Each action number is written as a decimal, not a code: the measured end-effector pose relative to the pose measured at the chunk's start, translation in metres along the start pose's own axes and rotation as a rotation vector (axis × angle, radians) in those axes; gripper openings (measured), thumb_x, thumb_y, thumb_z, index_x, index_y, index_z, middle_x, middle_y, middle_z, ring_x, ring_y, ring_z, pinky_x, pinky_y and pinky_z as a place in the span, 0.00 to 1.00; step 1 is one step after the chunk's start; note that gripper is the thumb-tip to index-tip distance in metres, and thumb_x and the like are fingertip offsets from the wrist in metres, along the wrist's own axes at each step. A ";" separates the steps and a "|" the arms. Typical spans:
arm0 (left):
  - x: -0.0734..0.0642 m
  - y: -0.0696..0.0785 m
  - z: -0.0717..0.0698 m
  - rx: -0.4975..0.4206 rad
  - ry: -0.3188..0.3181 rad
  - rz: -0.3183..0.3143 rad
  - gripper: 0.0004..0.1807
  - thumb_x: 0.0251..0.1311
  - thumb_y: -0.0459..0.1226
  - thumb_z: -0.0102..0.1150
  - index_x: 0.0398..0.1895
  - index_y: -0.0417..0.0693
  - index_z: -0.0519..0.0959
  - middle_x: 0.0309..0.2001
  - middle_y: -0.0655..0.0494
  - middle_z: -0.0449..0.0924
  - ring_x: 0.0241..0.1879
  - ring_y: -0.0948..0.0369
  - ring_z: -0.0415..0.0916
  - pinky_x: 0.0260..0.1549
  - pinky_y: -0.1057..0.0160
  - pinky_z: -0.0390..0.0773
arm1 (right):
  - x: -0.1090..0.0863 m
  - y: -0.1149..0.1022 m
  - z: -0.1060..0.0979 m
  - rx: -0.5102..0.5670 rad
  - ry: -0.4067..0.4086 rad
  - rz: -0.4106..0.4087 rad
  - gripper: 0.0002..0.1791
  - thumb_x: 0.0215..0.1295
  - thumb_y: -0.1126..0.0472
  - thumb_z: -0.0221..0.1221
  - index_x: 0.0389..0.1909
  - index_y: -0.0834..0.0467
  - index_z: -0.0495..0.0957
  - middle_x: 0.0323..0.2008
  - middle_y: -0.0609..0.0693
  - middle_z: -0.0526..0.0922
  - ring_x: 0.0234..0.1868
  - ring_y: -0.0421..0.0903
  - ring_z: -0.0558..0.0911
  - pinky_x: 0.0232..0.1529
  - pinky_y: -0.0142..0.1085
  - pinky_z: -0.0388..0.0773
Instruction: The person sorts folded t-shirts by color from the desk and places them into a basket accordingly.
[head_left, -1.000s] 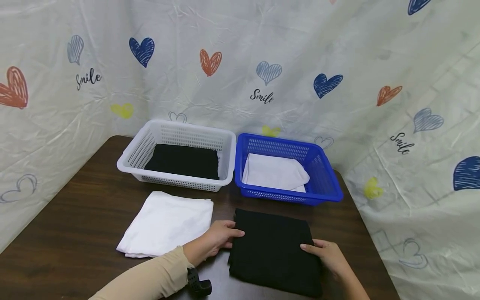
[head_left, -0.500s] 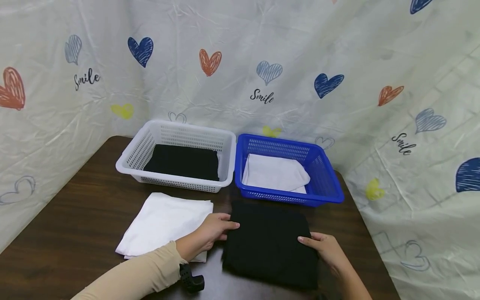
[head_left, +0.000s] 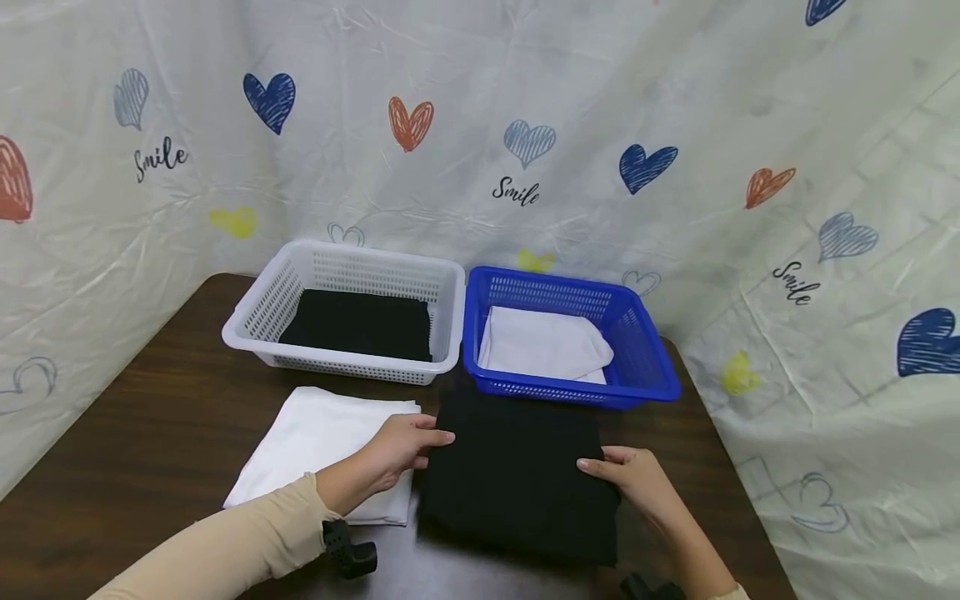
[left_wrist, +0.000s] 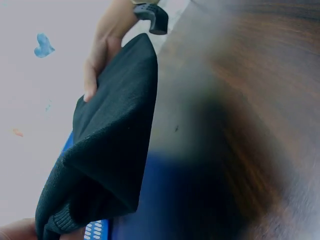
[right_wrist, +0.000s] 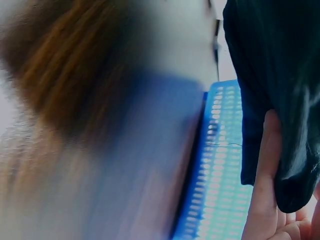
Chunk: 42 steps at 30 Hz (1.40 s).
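Note:
A folded black cloth [head_left: 521, 479] hangs between my two hands in the head view, just in front of the baskets. At its left edge my left hand [head_left: 392, 452] pinches it, thumb on top. My right hand [head_left: 632, 477] pinches the right edge the same way. The left wrist view shows the folded cloth [left_wrist: 112, 115] raised off the table, its layers drooping at the near end. In the right wrist view, fingers of my right hand [right_wrist: 267, 195] reach between the cloth's layers.
Behind the cloth stands a blue basket [head_left: 652, 367] with folded white cloth [head_left: 543, 343] inside. To its left, a white basket [head_left: 255, 337] holds black cloth [head_left: 360, 323]. Another folded white cloth [head_left: 315, 442] lies on the brown table [head_left: 112, 467], partly behind my left forearm.
Both hands have lifted the black cloth off the table and carried it forward and a little left, toward the baskets. The other cloths and baskets have stayed put.

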<state>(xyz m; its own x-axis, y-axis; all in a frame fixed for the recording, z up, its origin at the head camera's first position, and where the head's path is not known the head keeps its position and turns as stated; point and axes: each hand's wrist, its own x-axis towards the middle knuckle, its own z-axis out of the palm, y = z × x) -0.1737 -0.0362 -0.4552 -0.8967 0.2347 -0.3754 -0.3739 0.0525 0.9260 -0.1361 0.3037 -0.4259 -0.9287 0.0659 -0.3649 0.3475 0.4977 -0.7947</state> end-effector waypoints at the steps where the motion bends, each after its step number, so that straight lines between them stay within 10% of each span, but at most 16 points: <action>1: 0.000 0.002 -0.001 -0.001 -0.003 0.004 0.21 0.60 0.36 0.66 0.53 0.32 0.80 0.45 0.44 0.87 0.37 0.57 0.87 0.42 0.55 0.87 | 0.000 -0.002 0.000 0.018 -0.008 -0.007 0.30 0.62 0.50 0.67 0.57 0.69 0.79 0.39 0.53 0.90 0.41 0.45 0.87 0.45 0.39 0.84; 14: -0.002 0.024 -0.021 -0.033 -0.033 0.029 0.20 0.62 0.35 0.64 0.55 0.31 0.79 0.45 0.44 0.88 0.36 0.59 0.87 0.42 0.56 0.87 | 0.001 -0.028 0.001 0.030 -0.039 -0.031 0.33 0.63 0.50 0.67 0.59 0.71 0.76 0.43 0.54 0.89 0.43 0.43 0.86 0.49 0.40 0.84; 24: -0.005 0.037 -0.029 -0.049 -0.018 0.004 0.19 0.62 0.34 0.64 0.54 0.31 0.80 0.40 0.51 0.88 0.34 0.62 0.87 0.41 0.59 0.87 | 0.003 -0.049 -0.001 0.006 -0.052 -0.082 0.20 0.61 0.49 0.68 0.41 0.63 0.86 0.23 0.42 0.85 0.27 0.39 0.78 0.34 0.32 0.78; 33: -0.010 0.045 -0.040 -0.062 -0.042 0.018 0.21 0.61 0.34 0.64 0.55 0.29 0.78 0.36 0.56 0.88 0.33 0.64 0.86 0.40 0.61 0.87 | 0.004 -0.060 0.001 0.002 -0.081 -0.104 0.23 0.62 0.49 0.67 0.47 0.64 0.85 0.31 0.46 0.89 0.34 0.41 0.85 0.42 0.33 0.82; 42: -0.014 0.056 -0.051 -0.071 -0.053 0.033 0.23 0.62 0.34 0.64 0.57 0.29 0.77 0.36 0.56 0.88 0.34 0.64 0.86 0.40 0.63 0.87 | 0.001 -0.073 0.003 0.037 -0.095 -0.117 0.15 0.62 0.50 0.68 0.27 0.58 0.83 0.16 0.40 0.74 0.22 0.38 0.69 0.29 0.30 0.73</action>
<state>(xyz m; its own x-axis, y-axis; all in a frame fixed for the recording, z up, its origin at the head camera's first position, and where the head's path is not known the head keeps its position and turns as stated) -0.1945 -0.0861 -0.3999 -0.8958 0.2859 -0.3403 -0.3618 -0.0243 0.9319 -0.1618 0.2650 -0.3690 -0.9474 -0.0737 -0.3114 0.2436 0.4649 -0.8512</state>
